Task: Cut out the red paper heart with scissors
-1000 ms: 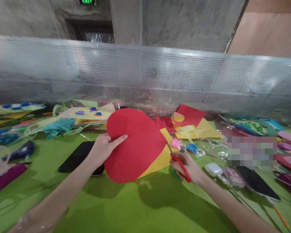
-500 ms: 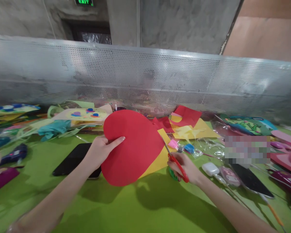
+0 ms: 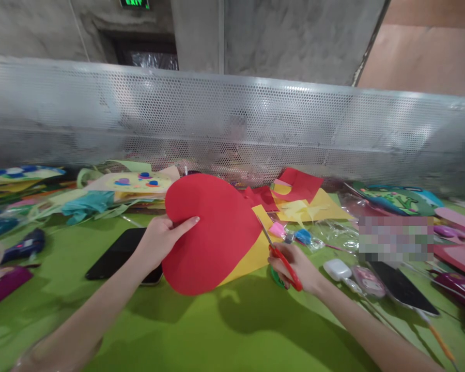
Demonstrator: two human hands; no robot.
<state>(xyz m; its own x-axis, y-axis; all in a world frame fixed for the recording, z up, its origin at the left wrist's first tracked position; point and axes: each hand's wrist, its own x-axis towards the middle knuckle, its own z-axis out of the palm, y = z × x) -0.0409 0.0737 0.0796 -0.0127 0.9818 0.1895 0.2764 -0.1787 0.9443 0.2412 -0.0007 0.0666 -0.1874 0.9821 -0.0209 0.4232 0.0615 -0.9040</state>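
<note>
A red paper heart (image 3: 213,232) is pinched at its left side by my left hand (image 3: 163,240), thumb on top and the other fingers hidden behind it. Yellow paper (image 3: 251,261) shows behind the heart, along its lower right edge and past its tip. My right hand (image 3: 294,263) holds red-handled scissors (image 3: 284,263), their blades pointing up and left at the yellow paper beside the heart's tip. Below that hand, a round green thing (image 3: 277,278) is partly hidden. Under my left wrist lies a black tablet or phone (image 3: 114,256).
Red paper scraps (image 3: 300,188) and yellow scraps (image 3: 329,206) lie behind my right hand. To the right are a white earbud case (image 3: 337,269) and a dark phone (image 3: 403,289) with a cable. Decorated paper pieces (image 3: 139,182) sit at the back left, before a perforated metal panel (image 3: 232,129).
Almost nothing differs. The heart and both hands keep their places, with only a very slight shift of the view.
</note>
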